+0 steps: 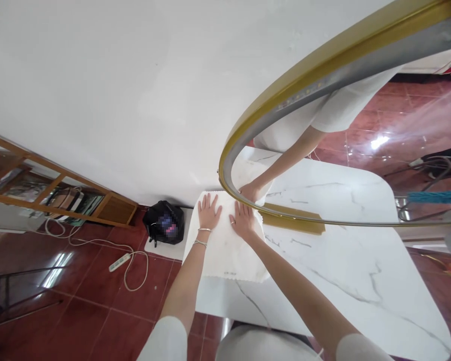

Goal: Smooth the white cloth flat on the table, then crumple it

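Note:
A white cloth [225,250] with a scalloped edge lies flat on the white marbled table [346,260], at its end by the wall. My left hand [209,213] rests on the cloth's far left part, fingers spread, bracelets at the wrist. Beside it, to the right, my right hand [243,220] presses flat on the same cloth, fingers apart, a ring on one finger. Neither hand holds anything. Right of the cloth a flat gold-brown strip [296,219] lies on the table, partly hidden by the mirror's lower edge.
A gold-framed mirror [308,75] on the wall reflects an arm and red floor. Left of the table are a black bag [164,223], a power strip [119,262] with its cable on red tiles, and a wooden shelf [60,188]. A stool [263,345] stands at the near edge.

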Action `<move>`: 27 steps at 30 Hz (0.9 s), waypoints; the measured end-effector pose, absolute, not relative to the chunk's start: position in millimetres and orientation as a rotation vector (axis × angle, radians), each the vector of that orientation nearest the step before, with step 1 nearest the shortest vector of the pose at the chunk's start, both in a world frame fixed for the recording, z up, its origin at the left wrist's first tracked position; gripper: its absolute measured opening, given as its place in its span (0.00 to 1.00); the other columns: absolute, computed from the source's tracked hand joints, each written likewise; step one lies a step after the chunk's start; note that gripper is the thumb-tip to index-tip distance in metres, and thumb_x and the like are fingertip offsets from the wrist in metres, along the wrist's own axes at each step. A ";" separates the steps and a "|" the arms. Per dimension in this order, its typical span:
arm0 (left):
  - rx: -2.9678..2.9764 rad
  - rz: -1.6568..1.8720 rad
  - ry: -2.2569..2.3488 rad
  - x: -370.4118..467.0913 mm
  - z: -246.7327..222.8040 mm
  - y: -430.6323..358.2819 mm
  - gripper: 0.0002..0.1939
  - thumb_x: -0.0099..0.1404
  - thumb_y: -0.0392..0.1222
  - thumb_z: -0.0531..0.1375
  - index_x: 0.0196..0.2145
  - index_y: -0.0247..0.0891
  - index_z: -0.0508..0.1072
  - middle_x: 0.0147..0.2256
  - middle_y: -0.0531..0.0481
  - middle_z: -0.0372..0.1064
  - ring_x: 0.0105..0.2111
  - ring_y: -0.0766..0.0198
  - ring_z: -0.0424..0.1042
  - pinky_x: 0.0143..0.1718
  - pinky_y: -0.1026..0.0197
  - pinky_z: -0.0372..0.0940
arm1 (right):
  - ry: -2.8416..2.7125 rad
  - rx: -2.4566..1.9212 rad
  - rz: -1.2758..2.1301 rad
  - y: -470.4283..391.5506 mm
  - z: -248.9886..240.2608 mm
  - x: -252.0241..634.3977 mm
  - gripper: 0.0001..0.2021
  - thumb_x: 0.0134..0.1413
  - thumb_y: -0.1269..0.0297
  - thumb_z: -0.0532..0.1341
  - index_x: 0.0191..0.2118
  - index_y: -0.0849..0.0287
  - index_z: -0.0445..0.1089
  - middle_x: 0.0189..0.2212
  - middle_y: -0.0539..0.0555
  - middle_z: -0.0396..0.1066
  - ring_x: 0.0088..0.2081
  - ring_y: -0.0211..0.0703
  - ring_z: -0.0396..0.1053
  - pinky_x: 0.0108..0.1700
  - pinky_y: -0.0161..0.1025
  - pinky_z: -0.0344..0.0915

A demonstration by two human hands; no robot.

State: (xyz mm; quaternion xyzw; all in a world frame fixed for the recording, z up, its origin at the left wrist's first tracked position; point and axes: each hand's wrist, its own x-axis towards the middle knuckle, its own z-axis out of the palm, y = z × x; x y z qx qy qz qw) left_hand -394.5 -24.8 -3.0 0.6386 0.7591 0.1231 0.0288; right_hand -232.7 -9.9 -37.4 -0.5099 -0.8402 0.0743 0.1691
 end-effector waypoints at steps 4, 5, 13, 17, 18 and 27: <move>1.907 0.399 2.410 -414.5 -2.6 -46.4 0.27 0.69 0.50 0.49 0.64 0.42 0.57 0.66 0.42 0.45 0.66 0.49 0.46 0.63 0.44 0.46 | -2.504 -1.249 0.251 -56.1 -30.6 -244.9 0.25 0.64 0.67 0.45 0.64 0.69 0.54 0.61 0.65 0.57 0.64 0.54 0.50 0.64 0.57 0.44; 1.888 0.419 2.426 -417.7 -2.7 -53.6 0.27 0.69 0.50 0.49 0.64 0.41 0.57 0.66 0.41 0.46 0.65 0.48 0.47 0.63 0.44 0.47 | -2.536 -1.188 0.261 -75.4 -28.1 -244.8 0.24 0.63 0.68 0.45 0.64 0.65 0.55 0.60 0.62 0.60 0.63 0.52 0.53 0.65 0.54 0.45; 1.767 0.487 2.585 -404.4 -1.9 -169.0 0.27 0.71 0.49 0.45 0.64 0.40 0.55 0.67 0.39 0.42 0.66 0.48 0.43 0.62 0.41 0.50 | -2.684 -0.914 0.350 -196.3 -8.2 -206.3 0.37 0.60 0.50 0.54 0.68 0.62 0.41 0.68 0.62 0.38 0.68 0.56 0.39 0.65 0.53 0.43; 1.873 0.395 2.536 -384.5 -1.7 -260.9 0.28 0.70 0.49 0.47 0.66 0.47 0.48 0.68 0.44 0.36 0.67 0.47 0.41 0.62 0.37 0.47 | -2.690 -0.853 0.361 -205.7 -4.9 -183.2 0.35 0.61 0.52 0.53 0.69 0.59 0.41 0.68 0.59 0.39 0.68 0.54 0.40 0.65 0.52 0.44; 1.906 0.381 2.514 -379.9 -2.0 -278.2 0.29 0.70 0.48 0.48 0.67 0.49 0.47 0.68 0.45 0.35 0.67 0.48 0.41 0.62 0.38 0.46 | -2.685 -0.842 0.353 -206.3 -4.5 -177.9 0.35 0.61 0.53 0.53 0.68 0.59 0.42 0.68 0.59 0.40 0.68 0.54 0.40 0.65 0.52 0.45; 2.159 0.436 2.258 -313.0 -2.0 -250.1 0.31 0.68 0.44 0.52 0.66 0.43 0.49 0.68 0.42 0.37 0.67 0.49 0.40 0.63 0.41 0.47 | -2.604 -1.113 0.154 -206.9 -10.0 -103.1 0.33 0.63 0.55 0.52 0.68 0.58 0.41 0.67 0.58 0.43 0.67 0.52 0.42 0.64 0.51 0.46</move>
